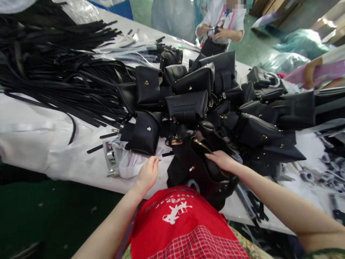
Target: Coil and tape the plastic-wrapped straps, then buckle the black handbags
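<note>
My left hand (147,174) hovers over the table edge beside a crumpled clear plastic bag (126,163), its fingers loosely curled and holding nothing that I can see. My right hand (223,160) lies flat with fingers stretched out on top of a black handbag (199,169) that sits at the table's near edge in front of me. A pile of black handbags (205,93) with small gold clasps spreads across the table just beyond both hands.
A big heap of black straps (54,68) covers the left of the white table (32,136). Another person (223,25) works on a bag at the far side. Plastic-wrapped bundles (291,39) lie on the green floor behind.
</note>
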`<state>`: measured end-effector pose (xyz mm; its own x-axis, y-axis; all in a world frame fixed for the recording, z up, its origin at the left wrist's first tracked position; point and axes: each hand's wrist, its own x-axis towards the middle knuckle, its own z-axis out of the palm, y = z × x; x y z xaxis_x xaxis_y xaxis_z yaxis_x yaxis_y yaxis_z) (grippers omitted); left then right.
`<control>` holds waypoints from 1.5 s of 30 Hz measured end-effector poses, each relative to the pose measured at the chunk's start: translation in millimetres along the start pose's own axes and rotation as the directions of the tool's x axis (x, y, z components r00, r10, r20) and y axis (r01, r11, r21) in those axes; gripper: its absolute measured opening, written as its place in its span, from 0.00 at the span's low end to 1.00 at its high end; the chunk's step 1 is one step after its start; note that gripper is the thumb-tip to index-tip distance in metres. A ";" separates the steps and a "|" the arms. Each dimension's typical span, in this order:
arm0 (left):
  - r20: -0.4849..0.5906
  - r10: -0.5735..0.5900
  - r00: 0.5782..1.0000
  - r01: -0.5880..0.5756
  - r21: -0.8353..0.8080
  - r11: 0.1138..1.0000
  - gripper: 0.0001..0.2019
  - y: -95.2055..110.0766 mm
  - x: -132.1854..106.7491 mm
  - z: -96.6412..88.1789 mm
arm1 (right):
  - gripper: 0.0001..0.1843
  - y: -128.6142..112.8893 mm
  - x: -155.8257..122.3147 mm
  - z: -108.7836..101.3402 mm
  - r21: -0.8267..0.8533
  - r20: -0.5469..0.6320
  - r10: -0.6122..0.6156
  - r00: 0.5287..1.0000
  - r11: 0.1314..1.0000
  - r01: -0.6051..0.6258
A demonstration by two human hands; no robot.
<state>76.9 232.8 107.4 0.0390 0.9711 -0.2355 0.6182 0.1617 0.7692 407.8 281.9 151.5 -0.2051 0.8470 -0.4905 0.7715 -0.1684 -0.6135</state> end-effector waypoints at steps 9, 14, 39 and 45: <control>0.163 0.139 0.977 -0.141 0.005 0.990 0.13 38.3 5.9 13.0 | 0.13 -19.2 -84.5 2.8 0.810 0.174 0.581 0.795 0.375 -0.451; 0.296 0.217 0.930 -0.249 0.074 0.966 0.24 59.5 10.0 50.4 | 0.22 -23.6 -27.4 53.4 0.637 0.219 0.413 0.884 0.625 -0.451; 0.467 0.016 0.884 -0.026 0.013 1.000 0.11 39.8 34.5 84.1 | 0.06 3.3 34.7 72.7 0.267 0.145 -0.333 0.932 0.920 0.287; 0.495 -0.097 0.863 0.127 -0.026 0.992 0.12 5.1 11.8 86.3 | 0.11 6.8 30.0 126.1 0.439 0.147 -0.224 0.963 0.888 0.139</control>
<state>148.2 229.9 57.3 0.3623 0.7356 -0.5724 0.5973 0.2882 0.7484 330.9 242.5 54.6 -0.4591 0.7793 -0.4264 0.3918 -0.2531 -0.8845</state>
